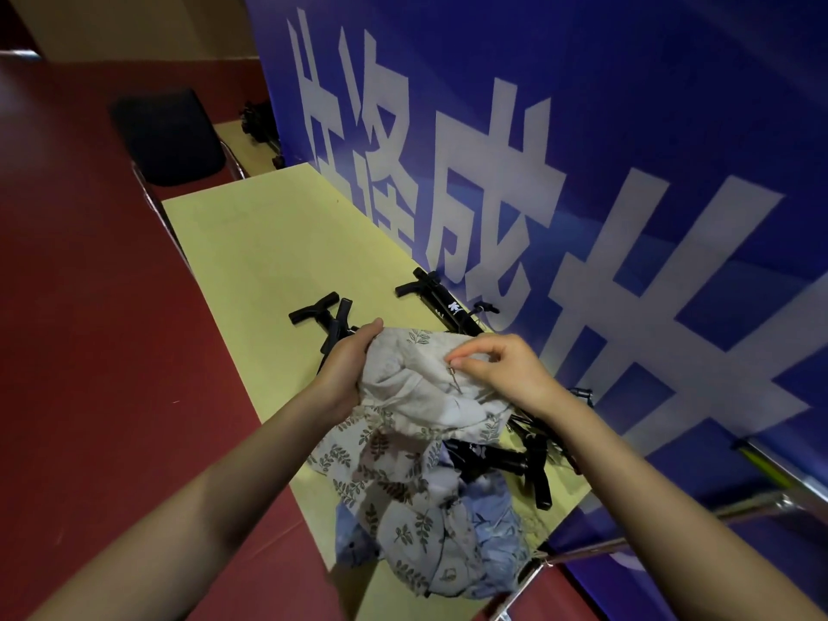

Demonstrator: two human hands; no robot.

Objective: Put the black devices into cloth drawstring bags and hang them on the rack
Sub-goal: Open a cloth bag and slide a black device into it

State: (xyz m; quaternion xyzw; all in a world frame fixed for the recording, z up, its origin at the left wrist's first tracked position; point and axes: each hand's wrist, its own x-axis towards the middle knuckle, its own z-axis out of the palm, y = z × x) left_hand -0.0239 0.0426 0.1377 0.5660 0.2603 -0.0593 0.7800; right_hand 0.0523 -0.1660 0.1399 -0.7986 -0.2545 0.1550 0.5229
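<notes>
A white cloth drawstring bag with a leaf print point(416, 374) is held above the yellow table point(251, 244). My left hand point(347, 369) grips its left side. My right hand point(497, 369) pinches its drawstring between thumb and forefinger at the bag's top. Several black devices with T-shaped handles lie on the table: one at the far left point(320, 313), partly behind my left hand, one against the banner point(448, 307), and one under the cloth on the right point(502, 459). A heap of more cloth bags point(416, 522), leaf-printed and blue, lies near the table's front.
A large blue banner with white characters point(582, 172) stands along the table's right side. A black chair point(170, 136) sits at the far end on the red floor point(89, 329). Metal bars point(627, 544) run at the lower right, beside the banner's foot.
</notes>
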